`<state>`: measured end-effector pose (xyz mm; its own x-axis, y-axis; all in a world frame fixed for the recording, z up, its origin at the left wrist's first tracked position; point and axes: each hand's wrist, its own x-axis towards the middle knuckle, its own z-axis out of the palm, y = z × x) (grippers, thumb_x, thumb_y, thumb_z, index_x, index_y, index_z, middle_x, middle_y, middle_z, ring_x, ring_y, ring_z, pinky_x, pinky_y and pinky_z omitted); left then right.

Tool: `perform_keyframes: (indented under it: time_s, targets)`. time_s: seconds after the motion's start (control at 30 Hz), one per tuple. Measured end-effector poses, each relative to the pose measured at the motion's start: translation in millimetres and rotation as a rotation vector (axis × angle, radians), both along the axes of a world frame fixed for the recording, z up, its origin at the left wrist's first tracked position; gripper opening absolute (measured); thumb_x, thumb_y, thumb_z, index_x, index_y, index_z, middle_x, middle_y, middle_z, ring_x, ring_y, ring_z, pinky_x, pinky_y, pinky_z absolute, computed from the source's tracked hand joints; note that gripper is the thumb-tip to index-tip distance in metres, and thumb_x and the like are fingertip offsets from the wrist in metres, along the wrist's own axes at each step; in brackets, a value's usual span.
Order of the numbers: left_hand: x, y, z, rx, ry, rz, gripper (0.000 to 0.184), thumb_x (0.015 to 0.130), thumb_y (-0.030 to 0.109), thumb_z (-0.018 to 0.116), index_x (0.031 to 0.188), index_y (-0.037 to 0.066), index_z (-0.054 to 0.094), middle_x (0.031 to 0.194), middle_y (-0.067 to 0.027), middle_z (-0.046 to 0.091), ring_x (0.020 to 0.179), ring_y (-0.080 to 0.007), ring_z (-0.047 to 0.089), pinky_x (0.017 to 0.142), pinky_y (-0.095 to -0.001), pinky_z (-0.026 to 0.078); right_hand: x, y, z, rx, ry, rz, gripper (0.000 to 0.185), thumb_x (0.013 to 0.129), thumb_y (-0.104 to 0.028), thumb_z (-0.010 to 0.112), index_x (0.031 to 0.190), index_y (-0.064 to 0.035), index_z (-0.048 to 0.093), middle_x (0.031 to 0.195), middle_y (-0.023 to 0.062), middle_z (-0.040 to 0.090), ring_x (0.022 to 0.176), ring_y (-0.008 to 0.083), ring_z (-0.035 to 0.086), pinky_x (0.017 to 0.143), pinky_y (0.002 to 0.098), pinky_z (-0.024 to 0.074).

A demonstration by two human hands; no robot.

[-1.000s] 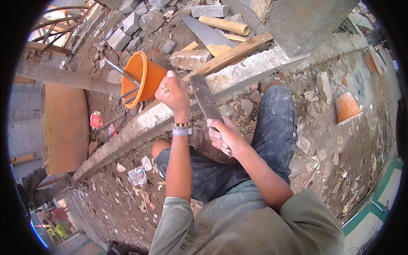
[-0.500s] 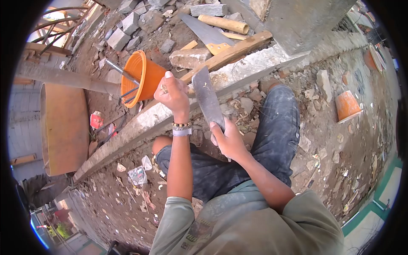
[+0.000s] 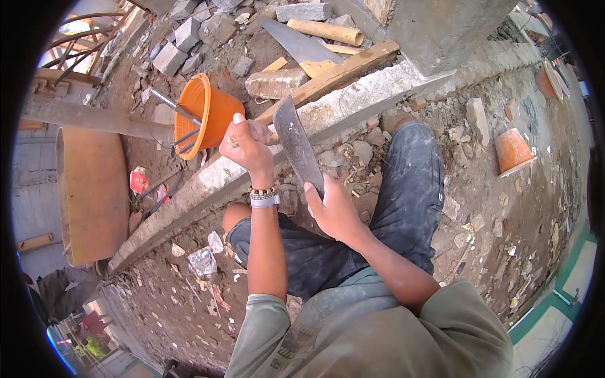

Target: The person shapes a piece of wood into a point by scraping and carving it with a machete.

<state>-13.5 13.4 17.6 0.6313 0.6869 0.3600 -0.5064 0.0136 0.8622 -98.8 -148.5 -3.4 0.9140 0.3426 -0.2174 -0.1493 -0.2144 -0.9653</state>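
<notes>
My left hand (image 3: 248, 146) is closed in a fist around a short piece of wood, its pale end (image 3: 273, 136) poking out towards the blade; most of it is hidden by my fingers. My right hand (image 3: 334, 206) grips a machete (image 3: 296, 138) with a broad dark blade, tilted up and to the left. The blade's edge is at or very near the wood's end; contact cannot be made out. Just beyond my left hand stands an orange bucket (image 3: 220, 120), tilted, with metal-shafted tools (image 3: 176, 107) sticking out.
A concrete beam (image 3: 208, 183) runs diagonally before my knees. Past it lie a timber plank (image 3: 340, 75), a handsaw (image 3: 299, 47), a bamboo length (image 3: 324, 31) and rubble (image 3: 170, 60). An orange pot (image 3: 514, 151) lies right; a wheelbarrow tray (image 3: 94, 195) stands left. Someone's trouser leg (image 3: 66, 290) shows lower left.
Both hands have shifted slightly left, with the machete blade still beside the wood's end. The whole view has moved a little. Both grips are unchanged.
</notes>
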Motion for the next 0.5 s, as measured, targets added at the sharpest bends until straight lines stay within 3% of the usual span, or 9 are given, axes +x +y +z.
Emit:
perform_keyframes:
  time_s: [0.07,0.17,0.37,0.4,0.5]
  targets:
    - [-0.6,-0.1,1.7,0.016,0.008,0.012,0.047,0.102,0.019,0.054,0.059,0.007,0.039,0.049,-0.0018,0.041,0.040,-0.0113,0.039,0.039,-0.0279,0.031,-0.2,3.7,4.5,-0.071,0.009,0.021,0.031,0.099,-0.023,0.055,0.100,0.0075,0.058,0.076,0.0279,0.063,0.075,0.0496,0.062,0.067,0.0514,0.0480]
    - [1.3,8.1,1.3,-0.050,0.023,-0.029,0.048,0.102,0.018,0.054,0.058,0.007,0.038,0.049,-0.0022,0.041,0.040,-0.0117,0.039,0.040,-0.0280,0.032,2.4,18.6,-17.3,-0.119,-0.204,-0.057,0.026,0.099,-0.019,0.056,0.101,0.0060,0.058,0.067,0.0141,0.063,0.061,0.0258,0.063,0.062,0.0409,0.0489]
    - [-5.0,4.4,4.2,0.031,0.083,-0.037,0.047,0.100,0.017,0.052,0.057,0.010,0.035,0.047,-0.0033,0.039,0.040,-0.0139,0.038,0.041,-0.0301,0.034,32.8,37.8,-10.9,0.059,-0.071,-0.076,0.025,0.098,-0.018,0.057,0.101,0.0065,0.059,0.066,0.0147,0.063,0.059,0.0244,0.063,0.061,0.0408,0.0488]
    - [-4.9,-0.2,4.5,0.057,0.089,-0.036,0.047,0.099,0.017,0.052,0.056,0.010,0.035,0.047,-0.0031,0.039,0.040,-0.0136,0.038,0.041,-0.0297,0.034,40.4,42.5,-14.5,0.061,-0.158,-0.116,0.023,0.098,-0.019,0.057,0.099,0.0047,0.059,0.064,0.0117,0.061,0.057,0.0205,0.061,0.057,0.0374,0.0470]
    - [-5.5,-7.1,3.2,0.102,0.093,-0.011,0.045,0.099,0.017,0.052,0.058,0.009,0.036,0.048,-0.0019,0.038,0.040,-0.0122,0.037,0.040,-0.0284,0.031,64.0,43.9,-1.3,0.187,0.077,-0.052,0.022,0.099,-0.019,0.057,0.098,0.0028,0.058,0.063,0.0068,0.059,0.054,0.0159,0.057,0.053,0.0335,0.0442]
